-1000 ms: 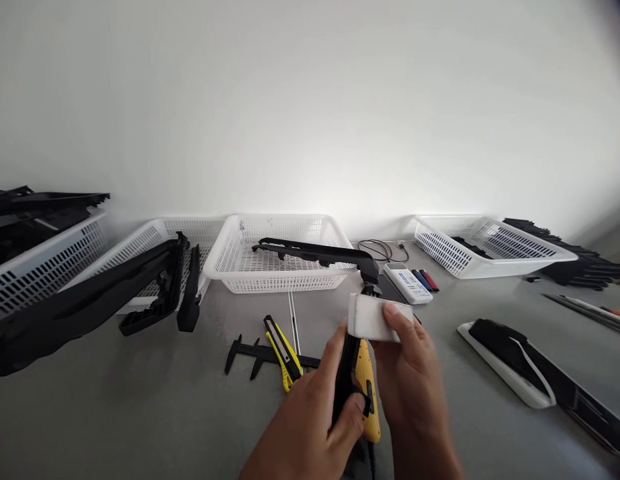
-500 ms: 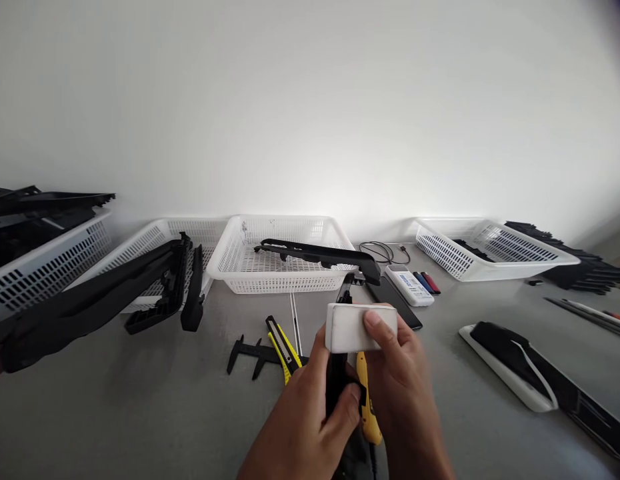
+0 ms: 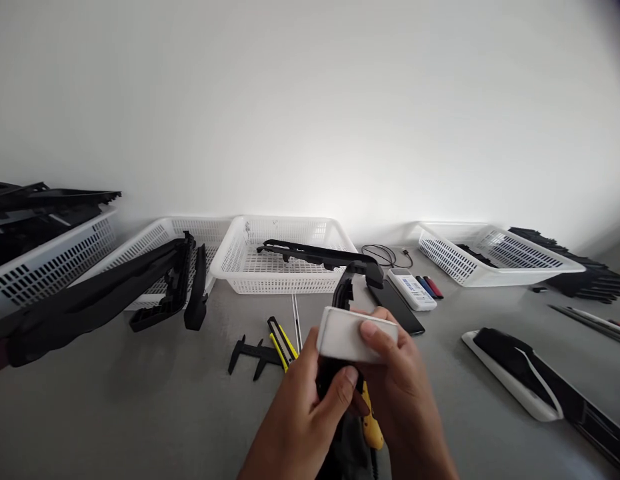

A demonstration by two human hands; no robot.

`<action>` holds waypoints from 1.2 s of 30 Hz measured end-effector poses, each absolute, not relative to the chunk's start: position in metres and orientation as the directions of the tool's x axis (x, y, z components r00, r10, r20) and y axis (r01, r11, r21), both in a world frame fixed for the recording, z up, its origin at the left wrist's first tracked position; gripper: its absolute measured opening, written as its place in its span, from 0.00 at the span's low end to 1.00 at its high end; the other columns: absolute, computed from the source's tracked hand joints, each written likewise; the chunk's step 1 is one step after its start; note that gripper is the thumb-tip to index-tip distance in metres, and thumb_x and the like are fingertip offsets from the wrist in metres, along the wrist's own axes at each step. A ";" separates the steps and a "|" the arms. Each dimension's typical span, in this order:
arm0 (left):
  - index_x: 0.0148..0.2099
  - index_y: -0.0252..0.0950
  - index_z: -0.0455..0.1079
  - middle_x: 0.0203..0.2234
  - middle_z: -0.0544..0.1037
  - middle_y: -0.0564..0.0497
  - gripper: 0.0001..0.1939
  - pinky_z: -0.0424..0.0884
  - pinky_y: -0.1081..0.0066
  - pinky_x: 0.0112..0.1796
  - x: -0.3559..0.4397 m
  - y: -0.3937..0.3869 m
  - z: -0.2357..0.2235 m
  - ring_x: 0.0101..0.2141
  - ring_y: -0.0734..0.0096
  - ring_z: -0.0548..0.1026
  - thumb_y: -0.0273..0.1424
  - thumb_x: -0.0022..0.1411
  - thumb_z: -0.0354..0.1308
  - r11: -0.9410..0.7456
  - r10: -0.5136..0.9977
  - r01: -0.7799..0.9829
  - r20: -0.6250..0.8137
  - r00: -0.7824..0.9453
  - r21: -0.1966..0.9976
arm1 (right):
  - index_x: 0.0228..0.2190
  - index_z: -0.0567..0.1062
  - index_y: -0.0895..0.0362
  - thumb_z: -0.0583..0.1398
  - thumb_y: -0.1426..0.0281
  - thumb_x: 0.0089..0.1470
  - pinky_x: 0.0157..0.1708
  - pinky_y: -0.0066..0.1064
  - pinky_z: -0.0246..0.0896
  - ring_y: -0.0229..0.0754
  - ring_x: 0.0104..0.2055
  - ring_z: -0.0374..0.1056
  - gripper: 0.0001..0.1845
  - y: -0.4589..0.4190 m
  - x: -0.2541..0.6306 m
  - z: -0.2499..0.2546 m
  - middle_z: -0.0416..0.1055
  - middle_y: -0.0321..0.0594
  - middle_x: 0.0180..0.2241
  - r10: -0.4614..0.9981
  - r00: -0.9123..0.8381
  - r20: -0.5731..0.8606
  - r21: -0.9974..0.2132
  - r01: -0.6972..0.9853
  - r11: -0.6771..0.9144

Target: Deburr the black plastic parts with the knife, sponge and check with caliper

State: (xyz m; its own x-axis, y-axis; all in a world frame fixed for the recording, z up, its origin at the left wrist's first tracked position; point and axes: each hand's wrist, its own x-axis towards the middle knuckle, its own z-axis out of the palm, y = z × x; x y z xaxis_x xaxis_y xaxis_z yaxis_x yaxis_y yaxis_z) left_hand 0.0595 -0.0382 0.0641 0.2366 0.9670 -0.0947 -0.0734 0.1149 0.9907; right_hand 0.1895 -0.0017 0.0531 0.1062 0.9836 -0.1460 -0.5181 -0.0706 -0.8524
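1. Your left hand [image 3: 310,410]: was clamped on a black part [image 3: 344,293], held above the worktop [image 3: 165,407].
2. Your right hand [image 3: 403,370]: gripped a white block [image 3: 343,335], which overlapped the black part in view.
3. Yellow utility knife [image 3: 281,341], black caliper [image 3: 255,352]: lay left of your hands.
4. Yellow tool [image 3: 373,428]: lay partly hidden.

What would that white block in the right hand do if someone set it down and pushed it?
The white block is probably stiff: its face looks flat where the right hand grips it. It would likely slide rather than roll, having a boxy shape with broad, flat sides.
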 end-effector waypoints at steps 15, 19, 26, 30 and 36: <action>0.58 0.38 0.74 0.30 0.75 0.54 0.26 0.74 0.74 0.25 0.062 -0.036 0.064 0.26 0.70 0.77 0.54 0.74 0.56 0.174 0.947 -0.089 -0.141 0.289 0.981 | 0.29 0.69 0.52 0.73 0.51 0.54 0.17 0.27 0.56 0.36 0.18 0.61 0.25 -0.005 0.197 0.056 0.64 0.28 0.20 0.979 0.186 -0.088 -0.887 -0.462 0.008; 0.56 0.38 0.75 0.29 0.74 0.54 0.26 0.73 0.74 0.25 0.062 -0.036 0.063 0.27 0.70 0.76 0.54 0.74 0.56 0.160 0.949 -0.070 -0.134 0.284 0.985 | 0.28 0.68 0.52 0.73 0.53 0.54 0.19 0.27 0.58 0.37 0.20 0.61 0.24 -0.003 0.200 0.057 0.63 0.28 0.20 0.967 0.240 -0.083 -0.889 -0.457 0.037; 0.53 0.39 0.74 0.31 0.75 0.53 0.25 0.71 0.74 0.25 0.062 -0.035 0.062 0.27 0.70 0.74 0.56 0.74 0.54 0.169 0.959 -0.035 -0.156 0.238 0.985 | 0.26 0.67 0.52 0.74 0.56 0.52 0.20 0.26 0.60 0.36 0.21 0.62 0.23 0.000 0.208 0.056 0.64 0.28 0.21 0.953 0.297 -0.053 -0.903 -0.421 0.081; 0.55 0.40 0.73 0.32 0.73 0.53 0.26 0.73 0.72 0.27 0.060 -0.035 0.060 0.28 0.68 0.73 0.56 0.74 0.54 0.132 0.978 -0.030 -0.125 0.165 0.991 | 0.26 0.68 0.53 0.74 0.54 0.51 0.18 0.28 0.58 0.36 0.20 0.62 0.23 -0.001 0.214 0.057 0.68 0.30 0.23 0.972 0.220 -0.085 -0.915 -0.404 0.012; 0.67 0.41 0.68 0.32 0.74 0.53 0.32 0.73 0.68 0.30 0.057 -0.036 0.054 0.28 0.66 0.72 0.57 0.74 0.53 0.139 0.983 0.042 -0.143 0.116 0.989 | 0.23 0.68 0.53 0.74 0.53 0.48 0.20 0.28 0.59 0.37 0.21 0.61 0.24 -0.002 0.214 0.059 0.67 0.32 0.21 0.990 0.138 -0.023 -0.931 -0.364 0.029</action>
State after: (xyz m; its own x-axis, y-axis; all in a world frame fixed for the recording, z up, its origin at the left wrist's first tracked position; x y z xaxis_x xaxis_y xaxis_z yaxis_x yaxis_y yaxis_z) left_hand 0.0570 -0.0357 0.0542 0.1165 0.9829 -0.1426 0.0419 0.1386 0.9895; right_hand 0.2144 -0.0017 0.0593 0.1377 0.9902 -0.0233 -0.3643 0.0288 -0.9308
